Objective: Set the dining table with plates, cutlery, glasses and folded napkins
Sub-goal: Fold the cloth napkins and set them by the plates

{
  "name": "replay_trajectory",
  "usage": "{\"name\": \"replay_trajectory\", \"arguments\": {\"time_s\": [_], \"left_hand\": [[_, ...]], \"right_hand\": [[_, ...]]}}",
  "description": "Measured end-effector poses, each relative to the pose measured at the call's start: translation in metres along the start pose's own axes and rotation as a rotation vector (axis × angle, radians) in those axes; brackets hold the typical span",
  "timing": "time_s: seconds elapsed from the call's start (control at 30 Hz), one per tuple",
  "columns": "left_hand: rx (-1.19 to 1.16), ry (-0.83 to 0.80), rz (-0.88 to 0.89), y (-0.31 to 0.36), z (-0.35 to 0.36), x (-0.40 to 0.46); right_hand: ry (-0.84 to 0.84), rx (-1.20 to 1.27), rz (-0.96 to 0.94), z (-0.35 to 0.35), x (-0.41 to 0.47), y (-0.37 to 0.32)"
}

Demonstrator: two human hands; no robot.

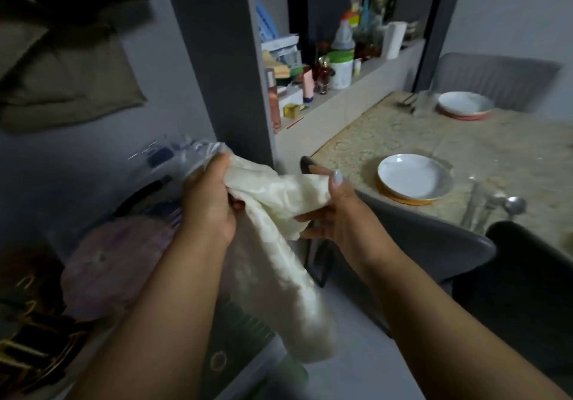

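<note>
Both hands grip the crumpled cream cloth napkin [279, 229] in mid-air beside the table: left hand [210, 204] bunching its blurred top, right hand [328, 210] pinching an edge; its length hangs downward.

I am seeing a grey ledge [366, 89] running beside the table, and it is carrying a crowd of bottles, jars and small boxes, among them a white tub with a green lid [341, 71], a paper towel roll [394, 40] standing upright at the far end, and a small yellow box [292, 110] near the front edge. Grey chairs are standing at the table, one at the far end [493, 77] and one on the near side [434, 238]. Olive cloth [65, 80] is hanging on the wall at upper left, and a pinkish bag [114, 266] is lying among blurred clutter at lower left.
</note>
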State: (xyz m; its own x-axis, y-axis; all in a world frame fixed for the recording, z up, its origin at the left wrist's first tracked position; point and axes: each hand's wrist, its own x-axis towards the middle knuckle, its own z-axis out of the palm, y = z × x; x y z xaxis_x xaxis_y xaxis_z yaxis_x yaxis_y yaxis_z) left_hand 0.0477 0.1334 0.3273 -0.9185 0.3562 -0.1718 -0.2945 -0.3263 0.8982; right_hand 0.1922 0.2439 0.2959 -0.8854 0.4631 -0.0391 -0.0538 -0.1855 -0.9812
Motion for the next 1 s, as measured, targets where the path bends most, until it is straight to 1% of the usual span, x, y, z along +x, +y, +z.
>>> {"name": "replay_trajectory", "arguments": {"time_s": [0.1,0.17,0.23,0.33,0.5,0.7,0.87,1.0], "left_hand": [[0.043,-0.027,0.027,-0.018,0.036,-0.011],[0.079,-0.052,0.085,-0.027,0.06,-0.019],[0.105,-0.11,0.129,-0.034,0.087,-0.031],[0.128,-0.221,0.134,-0.046,0.132,-0.052],[0.057,-0.319,0.125,-0.072,0.221,-0.097],[-0.015,-0.314,0.169,-0.113,0.3,-0.15],[0.039,-0.32,0.206,-0.137,0.335,-0.189],[0.039,-0.346,0.218,-0.148,0.361,-0.228]], "right_hand": [[0.094,0.093,-0.012,-0.025,-0.013,-0.013],[0.161,0.165,-0.05,-0.045,-0.02,-0.023],[0.223,0.198,-0.094,-0.068,-0.028,-0.032],[0.302,0.193,-0.163,-0.109,-0.042,-0.048],[0.386,0.166,-0.198,-0.194,-0.077,-0.073],[0.435,0.126,-0.16,-0.285,-0.117,-0.088],[0.453,0.235,-0.139,-0.33,-0.145,-0.093],[0.517,0.299,-0.171,-0.358,-0.175,-0.1]]}}
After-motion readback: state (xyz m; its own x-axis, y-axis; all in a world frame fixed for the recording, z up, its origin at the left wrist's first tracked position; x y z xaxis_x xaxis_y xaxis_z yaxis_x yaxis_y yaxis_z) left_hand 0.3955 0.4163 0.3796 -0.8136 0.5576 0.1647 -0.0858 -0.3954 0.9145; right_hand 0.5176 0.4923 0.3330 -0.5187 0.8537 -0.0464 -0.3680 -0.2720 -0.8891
